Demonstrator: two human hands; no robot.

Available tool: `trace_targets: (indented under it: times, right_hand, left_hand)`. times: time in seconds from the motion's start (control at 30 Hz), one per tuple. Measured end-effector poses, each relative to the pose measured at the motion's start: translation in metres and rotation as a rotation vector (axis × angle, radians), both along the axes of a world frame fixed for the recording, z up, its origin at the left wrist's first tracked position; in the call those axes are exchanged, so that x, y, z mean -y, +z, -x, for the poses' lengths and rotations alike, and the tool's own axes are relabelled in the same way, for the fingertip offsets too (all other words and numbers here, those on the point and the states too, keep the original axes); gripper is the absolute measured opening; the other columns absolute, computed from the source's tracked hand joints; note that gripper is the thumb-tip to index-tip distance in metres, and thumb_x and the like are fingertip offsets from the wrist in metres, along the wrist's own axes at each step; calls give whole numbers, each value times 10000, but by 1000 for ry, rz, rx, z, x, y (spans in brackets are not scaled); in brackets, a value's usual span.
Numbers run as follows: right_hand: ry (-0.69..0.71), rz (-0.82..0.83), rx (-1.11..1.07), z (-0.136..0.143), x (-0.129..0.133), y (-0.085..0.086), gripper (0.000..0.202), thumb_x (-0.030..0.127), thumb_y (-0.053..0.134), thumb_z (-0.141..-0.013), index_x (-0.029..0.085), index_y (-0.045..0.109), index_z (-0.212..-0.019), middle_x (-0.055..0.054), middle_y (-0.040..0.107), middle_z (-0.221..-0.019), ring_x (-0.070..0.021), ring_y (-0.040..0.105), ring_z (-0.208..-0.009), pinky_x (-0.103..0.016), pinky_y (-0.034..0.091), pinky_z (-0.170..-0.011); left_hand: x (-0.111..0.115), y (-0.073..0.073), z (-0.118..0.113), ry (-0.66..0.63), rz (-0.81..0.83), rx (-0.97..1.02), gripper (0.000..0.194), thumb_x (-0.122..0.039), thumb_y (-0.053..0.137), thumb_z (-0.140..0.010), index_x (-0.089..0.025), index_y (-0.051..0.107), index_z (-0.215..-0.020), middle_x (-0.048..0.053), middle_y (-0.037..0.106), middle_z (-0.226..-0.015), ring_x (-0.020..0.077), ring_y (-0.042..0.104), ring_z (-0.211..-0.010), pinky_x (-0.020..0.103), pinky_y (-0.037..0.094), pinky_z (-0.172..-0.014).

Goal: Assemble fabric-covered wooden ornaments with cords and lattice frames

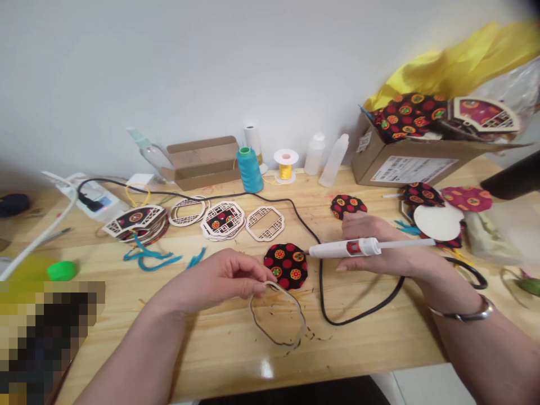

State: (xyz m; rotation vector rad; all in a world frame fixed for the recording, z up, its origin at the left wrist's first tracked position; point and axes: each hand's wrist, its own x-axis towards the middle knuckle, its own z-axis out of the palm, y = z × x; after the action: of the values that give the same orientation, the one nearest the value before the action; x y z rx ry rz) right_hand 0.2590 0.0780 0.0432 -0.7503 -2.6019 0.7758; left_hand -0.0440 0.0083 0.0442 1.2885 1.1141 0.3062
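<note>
My left hand [230, 275] pinches the top edge of a thin wavy wooden ring [302, 315], tilted above the table. Just behind it lies a dark round piece of patterned fabric [287, 264], close to my left fingertips. In my right hand [379, 236] is a white hot glue pen [337, 248], lying across the palm, with a translucent glue stick [407, 244] jutting from its rear. The pen's tip points left at the fabric's right edge; whether it touches I cannot tell. Behind my right fingers, a second patterned fabric piece [346, 206] is partly covered.
A black cord [323, 292] loops across the wooden table. Cut-out wooden frames [265, 223] lie in a row at left centre. Behind stand a blue thread spool [250, 171], yellow thread [286, 170] and white bottles [315, 154]. A full cardboard box [379, 154] sits back right.
</note>
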Motion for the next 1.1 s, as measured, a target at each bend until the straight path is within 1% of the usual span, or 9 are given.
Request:
trace_targets:
  times: [0.03,0.1,0.2,0.3,0.43,0.57,0.73,0.93,1.1]
  right_hand:
    - [6,-5,16,0,0,0,352,462,675,-774,177,537,-621,13,503,-590,-131,433,-613,-289,337,-636]
    - [13,-24,40,-2,-1,0,373,476,649,-790,180,525,-600,13,490,-564,-133,416,-597,-292,331,-621]
    - [-15,-64,20,-4,-1,0,428,509,609,-809,191,482,-553,11,474,-536,-134,399,-574,-297,321,-599]
    - [-29,-65,24,-4,-2,0,438,527,608,-802,193,476,-551,10,474,-532,-136,406,-576,-299,322,-601]
    - [-5,-57,41,-3,-2,0,424,503,611,-811,185,481,-563,13,480,-541,-129,399,-577,-293,325,-608]
    - [-29,-68,53,-2,-1,1,426,507,608,-811,182,488,-563,7,491,-548,-132,413,-590,-297,334,-622]
    - [26,-42,63,-2,0,2,439,523,598,-811,183,494,-553,10,478,-529,-130,412,-573,-287,319,-588]
    - [33,13,48,-3,1,3,423,505,613,-809,184,485,-564,14,478,-537,-125,419,-570,-281,321,-574]
    - [57,58,14,-3,1,6,413,475,648,-789,192,454,-560,36,440,-532,-118,412,-564,-273,326,-570]
  left_hand:
    - [-1,-1,1,-21,-16,-25,134,-319,664,-748,-253,758,-816,32,728,-949,200,645,-855,266,472,-740]
    - [-1,-4,1,-47,-22,-57,156,-333,653,-759,-264,757,-852,23,727,-960,203,640,-888,274,461,-786]
    - [-1,-8,1,-38,-6,-56,180,-356,653,-759,-257,752,-873,26,731,-935,204,647,-865,270,465,-770]
    - [-1,-10,-1,-20,10,-28,197,-371,656,-756,-244,750,-874,35,737,-900,207,654,-835,272,473,-750]
    - [0,-9,-4,-17,20,-27,195,-355,654,-756,-230,750,-871,42,744,-878,203,652,-816,271,467,-743]
    - [0,-7,-7,-17,27,-32,193,-344,650,-759,-224,750,-872,47,746,-882,199,651,-812,264,458,-736]
    - [0,-9,-8,-3,54,-5,179,-344,662,-747,-234,749,-858,34,746,-870,192,655,-802,266,461,-737]
    - [1,-12,-6,7,46,-1,188,-376,672,-745,-228,745,-836,44,741,-864,196,657,-806,271,474,-745]
    - [1,-10,-7,9,57,-1,186,-362,672,-745,-232,749,-853,48,740,-880,197,660,-828,277,474,-764]
